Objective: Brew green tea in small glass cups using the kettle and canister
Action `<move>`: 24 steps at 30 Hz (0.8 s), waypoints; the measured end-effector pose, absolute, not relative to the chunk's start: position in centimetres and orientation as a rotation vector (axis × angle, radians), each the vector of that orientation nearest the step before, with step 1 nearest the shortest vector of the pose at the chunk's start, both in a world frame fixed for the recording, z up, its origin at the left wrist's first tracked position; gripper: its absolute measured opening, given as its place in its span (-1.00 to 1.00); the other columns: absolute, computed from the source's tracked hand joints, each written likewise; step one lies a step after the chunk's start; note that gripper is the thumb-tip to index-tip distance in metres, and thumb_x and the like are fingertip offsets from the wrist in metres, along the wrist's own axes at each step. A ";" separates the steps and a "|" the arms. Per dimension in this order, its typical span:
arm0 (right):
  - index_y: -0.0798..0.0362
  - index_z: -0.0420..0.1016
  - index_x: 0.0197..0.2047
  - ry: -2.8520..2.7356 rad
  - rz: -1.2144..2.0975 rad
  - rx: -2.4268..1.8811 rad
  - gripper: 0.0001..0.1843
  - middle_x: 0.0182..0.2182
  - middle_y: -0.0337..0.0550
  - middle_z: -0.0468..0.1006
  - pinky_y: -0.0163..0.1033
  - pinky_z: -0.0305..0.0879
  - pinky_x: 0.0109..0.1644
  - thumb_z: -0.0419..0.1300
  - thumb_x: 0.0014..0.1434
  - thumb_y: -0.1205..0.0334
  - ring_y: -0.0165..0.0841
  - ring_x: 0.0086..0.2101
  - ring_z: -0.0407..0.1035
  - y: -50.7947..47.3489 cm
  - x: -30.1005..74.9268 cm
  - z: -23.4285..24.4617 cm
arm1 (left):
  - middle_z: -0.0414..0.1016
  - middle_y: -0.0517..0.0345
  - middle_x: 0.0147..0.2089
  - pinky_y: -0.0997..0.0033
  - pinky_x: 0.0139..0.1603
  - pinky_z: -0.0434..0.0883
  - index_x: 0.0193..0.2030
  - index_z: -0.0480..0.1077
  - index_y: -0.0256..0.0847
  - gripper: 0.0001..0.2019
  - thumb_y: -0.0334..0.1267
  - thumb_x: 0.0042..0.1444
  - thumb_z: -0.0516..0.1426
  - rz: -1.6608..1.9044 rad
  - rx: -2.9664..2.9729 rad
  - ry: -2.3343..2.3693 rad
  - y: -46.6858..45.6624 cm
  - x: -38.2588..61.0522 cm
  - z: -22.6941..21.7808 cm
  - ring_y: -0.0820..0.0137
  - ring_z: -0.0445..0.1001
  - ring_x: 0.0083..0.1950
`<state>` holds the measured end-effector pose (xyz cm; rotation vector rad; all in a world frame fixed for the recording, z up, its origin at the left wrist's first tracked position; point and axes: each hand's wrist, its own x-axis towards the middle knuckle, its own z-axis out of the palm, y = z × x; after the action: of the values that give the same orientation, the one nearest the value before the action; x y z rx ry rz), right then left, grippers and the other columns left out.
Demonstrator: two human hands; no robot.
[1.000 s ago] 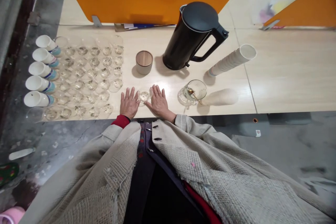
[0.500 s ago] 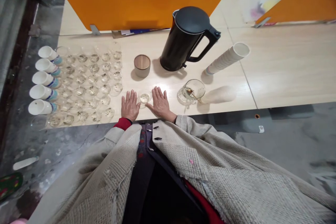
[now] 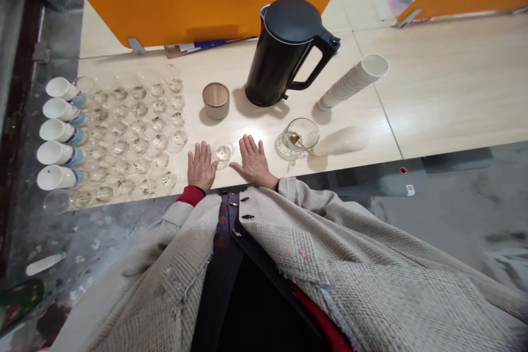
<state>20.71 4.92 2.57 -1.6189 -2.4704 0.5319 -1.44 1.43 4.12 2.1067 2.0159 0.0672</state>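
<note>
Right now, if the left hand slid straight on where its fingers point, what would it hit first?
Probably the round beige canister with a wooden lid; only bare wooden tabletop lies before the left hand.

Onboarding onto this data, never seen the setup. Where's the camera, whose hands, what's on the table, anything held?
No machine: a person wears one head camera that looks down at their own hands. The left hand and right hand lie flat and open on the pale wooden table, either side of a small clear glass cup; neither grips it. Left of them: rows of similar small glass cups and five white paper cups with blue bands. Farther back: a round wood-lidded canister, a black electric kettle, a clear glass jug holding a spoon, and a stack of white paper cups.
</note>
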 end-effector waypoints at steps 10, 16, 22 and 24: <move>0.28 -0.11 0.67 -2.457 0.521 -1.609 0.11 0.66 0.21 -0.17 0.28 -0.59 0.66 -0.11 0.44 -0.45 0.02 0.63 -0.36 5.1 20.9 1.9 | -0.15 -0.25 0.72 -0.25 0.71 -0.19 0.65 0.04 -0.43 -0.28 -0.08 0.47 -0.05 0.114 2.058 2.038 0.5 -1.1 3.5 -0.01 -0.18 0.75; 0.26 -0.13 0.68 -2.449 0.529 -1.599 0.10 0.66 0.23 -0.17 0.28 -0.60 0.65 -0.10 0.45 -0.44 0.01 0.64 -0.36 5.1 20.9 2.0 | -0.17 -0.19 0.73 -0.30 0.71 -0.20 0.64 0.11 -0.28 -0.33 -0.09 0.48 -0.03 0.068 2.078 2.002 0.4 -1.1 4.3 -0.01 -0.21 0.75; 0.30 -0.08 0.66 -2.465 0.533 -1.627 0.09 0.66 0.24 -0.17 0.26 -0.58 0.66 -0.09 0.46 -0.42 0.02 0.63 -0.34 5.1 20.7 2.5 | -0.13 -0.13 0.74 -0.35 0.70 -0.18 0.59 0.25 -0.14 -0.40 -0.11 0.47 0.01 0.060 2.082 1.991 0.4 -1.2 4.7 -0.03 -0.20 0.75; 0.28 -0.08 0.67 -2.461 0.527 -1.624 0.08 0.66 0.23 -0.16 0.26 -0.58 0.66 -0.09 0.46 -0.42 0.01 0.63 -0.35 5.1 20.7 2.5 | -0.15 -0.13 0.74 -0.36 0.69 -0.18 0.58 0.27 -0.13 -0.41 -0.12 0.47 0.01 0.071 2.087 1.984 0.3 -1.2 4.6 -0.04 -0.21 0.75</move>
<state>20.74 5.06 2.49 -1.6245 -2.4611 0.5272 -1.22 0.34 4.62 2.0866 1.9842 0.0706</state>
